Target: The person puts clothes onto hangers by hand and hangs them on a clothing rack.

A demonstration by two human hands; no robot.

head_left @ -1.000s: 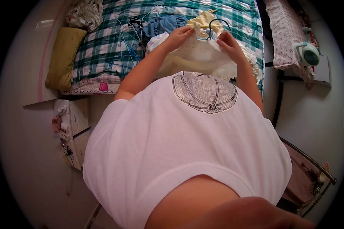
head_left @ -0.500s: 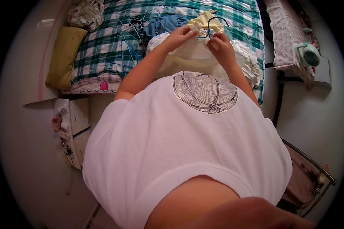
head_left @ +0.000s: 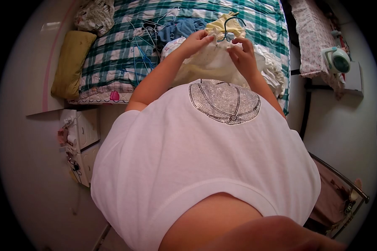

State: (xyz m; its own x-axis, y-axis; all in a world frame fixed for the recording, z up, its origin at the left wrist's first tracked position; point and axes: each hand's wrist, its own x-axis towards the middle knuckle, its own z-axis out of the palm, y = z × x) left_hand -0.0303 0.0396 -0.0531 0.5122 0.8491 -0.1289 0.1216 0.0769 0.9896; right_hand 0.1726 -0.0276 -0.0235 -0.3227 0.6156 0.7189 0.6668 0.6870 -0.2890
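A pale cream, sheer-looking garment (head_left: 211,62) hangs between my hands in front of my body, and a teal clothes hanger (head_left: 225,29) has its hook standing up from the neck of it. My left hand (head_left: 197,43) pinches the garment's upper edge, left of the hook. On the other side my right hand (head_left: 242,53) has its fingers bent together at the fabric, just right of the hook. The hanger's arms are mostly hidden by cloth. Beyond the hook lies a yellow garment (head_left: 226,24), with a blue garment (head_left: 182,29) to its left.
Several loose wire hangers (head_left: 142,52) lie on the green plaid bedspread (head_left: 109,54). White ruffled cloth (head_left: 272,69) sits at the right edge of the bed. An olive pillow (head_left: 73,62) is at left, and a small mint fan (head_left: 337,60) stands at right.
The hanger's hook has shifted slightly left and tilted. My right hand has moved a little down, its fingers shifting along the fabric; my left hand has hardly moved.
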